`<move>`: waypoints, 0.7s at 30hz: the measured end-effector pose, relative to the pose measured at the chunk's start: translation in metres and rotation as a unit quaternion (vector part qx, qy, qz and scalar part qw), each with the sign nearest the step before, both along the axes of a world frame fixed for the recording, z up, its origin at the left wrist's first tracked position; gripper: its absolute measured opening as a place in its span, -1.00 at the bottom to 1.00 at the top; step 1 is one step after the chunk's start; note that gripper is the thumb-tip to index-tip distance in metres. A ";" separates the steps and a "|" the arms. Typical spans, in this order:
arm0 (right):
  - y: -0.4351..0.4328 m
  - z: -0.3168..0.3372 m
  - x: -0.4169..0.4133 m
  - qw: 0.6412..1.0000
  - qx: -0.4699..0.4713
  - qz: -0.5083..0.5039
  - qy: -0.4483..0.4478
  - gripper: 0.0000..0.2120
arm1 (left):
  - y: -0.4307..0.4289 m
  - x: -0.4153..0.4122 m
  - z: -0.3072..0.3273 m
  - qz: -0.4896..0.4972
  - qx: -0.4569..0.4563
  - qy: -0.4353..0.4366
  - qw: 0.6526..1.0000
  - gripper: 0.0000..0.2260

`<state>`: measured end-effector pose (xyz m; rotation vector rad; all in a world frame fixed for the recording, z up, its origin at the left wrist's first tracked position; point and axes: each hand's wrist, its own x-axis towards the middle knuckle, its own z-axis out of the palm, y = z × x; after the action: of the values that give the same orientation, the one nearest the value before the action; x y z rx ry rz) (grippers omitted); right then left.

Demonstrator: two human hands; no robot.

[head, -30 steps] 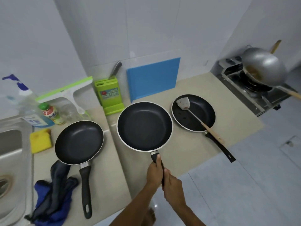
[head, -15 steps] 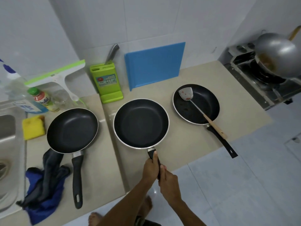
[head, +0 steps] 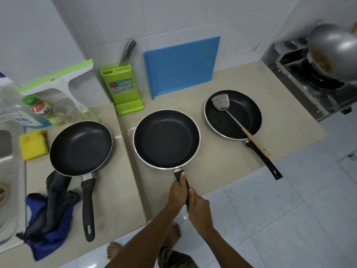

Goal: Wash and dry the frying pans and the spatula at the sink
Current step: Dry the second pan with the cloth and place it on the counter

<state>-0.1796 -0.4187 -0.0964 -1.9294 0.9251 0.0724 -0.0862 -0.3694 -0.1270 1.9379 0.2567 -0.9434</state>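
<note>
- My left hand (head: pixel 178 192) and right hand (head: pixel 199 206) both grip the middle pan (head: pixel 166 139) by its handle.
- Swinging it to the sink (head: pixel 7 151), far left, I could clip the left pan (head: pixel 81 147) between.
- The right pan (head: pixel 232 115), holding the spatula (head: pixel 241 126), overhangs the bench (head: pixel 216 165): easily knocked.
- White tiled walls, pale floor.

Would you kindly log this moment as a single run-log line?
left hand: grips middle pan handle | right hand: grips same handle | spatula: lies in right pan | left pan: beside sponge
</note>
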 end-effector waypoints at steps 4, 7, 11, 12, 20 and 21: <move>-0.002 -0.002 0.002 1.000 -0.004 -0.003 0.003 -0.51 | -0.001 0.002 -0.003 -0.004 0.001 -0.008 1.000 -0.24; -0.003 0.000 0.006 1.000 0.006 -0.008 0.007 -0.50 | -0.003 0.004 -0.004 -0.005 -0.007 -0.009 1.000 -0.24; -0.003 0.002 0.010 1.000 0.009 -0.011 0.004 -0.54 | -0.002 0.009 -0.004 -0.010 -0.014 -0.005 1.000 -0.24; -0.003 0.002 0.012 1.000 0.009 -0.010 0.002 -0.55 | -0.002 0.012 -0.003 -0.016 -0.010 -0.006 1.000 -0.24; -0.005 0.005 0.019 1.000 0.019 -0.010 0.011 -0.59 | -0.005 0.022 -0.003 -0.031 0.001 0.019 0.999 -0.24; -0.006 0.005 0.019 0.999 0.025 -0.012 0.015 -0.59 | -0.004 0.023 -0.003 -0.034 0.002 0.020 0.999 -0.24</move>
<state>-0.1603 -0.4245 -0.0915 -1.8748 0.9568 0.1106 -0.0636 -0.3735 -0.1299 1.9438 0.2178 -1.0277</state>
